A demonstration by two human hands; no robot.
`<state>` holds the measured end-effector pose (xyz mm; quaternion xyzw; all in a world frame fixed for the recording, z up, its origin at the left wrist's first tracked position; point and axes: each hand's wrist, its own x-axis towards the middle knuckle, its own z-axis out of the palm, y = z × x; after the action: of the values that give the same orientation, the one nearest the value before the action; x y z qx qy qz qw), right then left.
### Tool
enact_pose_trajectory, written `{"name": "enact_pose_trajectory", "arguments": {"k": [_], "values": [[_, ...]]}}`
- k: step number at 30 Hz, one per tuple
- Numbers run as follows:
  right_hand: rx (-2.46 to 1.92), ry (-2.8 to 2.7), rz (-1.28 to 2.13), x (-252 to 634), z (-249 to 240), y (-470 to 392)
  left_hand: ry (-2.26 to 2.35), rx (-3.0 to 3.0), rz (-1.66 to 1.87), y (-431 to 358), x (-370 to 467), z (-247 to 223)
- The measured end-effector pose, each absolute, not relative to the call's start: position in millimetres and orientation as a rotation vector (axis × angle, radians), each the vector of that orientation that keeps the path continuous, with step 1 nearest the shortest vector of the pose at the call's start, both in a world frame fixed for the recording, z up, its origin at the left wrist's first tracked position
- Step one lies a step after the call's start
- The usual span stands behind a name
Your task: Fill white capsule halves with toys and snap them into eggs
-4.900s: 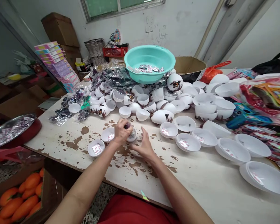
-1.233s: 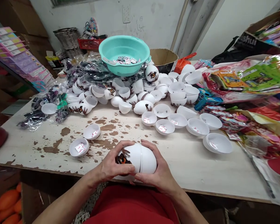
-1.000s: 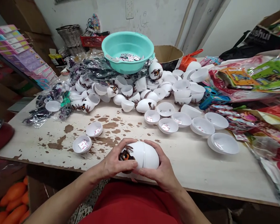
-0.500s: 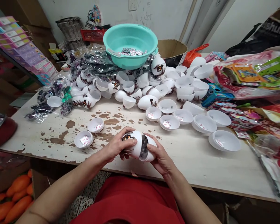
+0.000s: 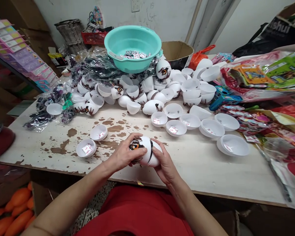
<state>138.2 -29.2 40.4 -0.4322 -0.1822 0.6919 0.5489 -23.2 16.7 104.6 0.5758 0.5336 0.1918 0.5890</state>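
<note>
Over the table's near edge I hold a white plastic egg (image 5: 145, 159) between both hands. My left hand (image 5: 124, 151) is wrapped round its printed half, which carries a dark and orange picture. The fingers of my right hand (image 5: 165, 160) close round the plain white half. A thin dark gap shows between the two halves. To the left stand two white half shells (image 5: 86, 148) with small printed packets in them. Several more half shells (image 5: 176, 127) with packets stand to the right, beyond my hands.
A turquoise basin (image 5: 132, 67) with small packets stands at the back, behind a heap of white egg halves (image 5: 132, 107). Dark items in clear bags (image 5: 95, 65) lie beside it. Colourful packaging (image 5: 277, 73) crowds the right side; a red bowl (image 5: 5, 141) is at far left.
My hands have pressed the two egg halves closer together. The wide gap with dark contents in clear film has narrowed to a thin dark line. The view has shifted slightly.
</note>
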Motion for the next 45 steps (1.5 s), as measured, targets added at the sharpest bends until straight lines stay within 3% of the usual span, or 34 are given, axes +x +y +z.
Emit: {"name": "enact_pose_trajectory", "arguments": {"k": [10,24,36,41,45], "values": [[-1.059,-0.619,1.516,147,31,-33,1.145,1.394,0.309,16,-26,109],[-1.080,-0.887,1.458,158,44,-34,1.019,1.169,0.544,15,-33,97],[-1.033,-1.154,1.636,175,62,-25,1.045,1.039,0.683,-7,-29,91],[-1.090,-1.331,1.570,178,63,-25,1.035,1.081,0.593,-5,-35,92],[-1.105,-1.157,1.677,172,60,-27,1.007,1.134,0.513,1,-41,93]]}}
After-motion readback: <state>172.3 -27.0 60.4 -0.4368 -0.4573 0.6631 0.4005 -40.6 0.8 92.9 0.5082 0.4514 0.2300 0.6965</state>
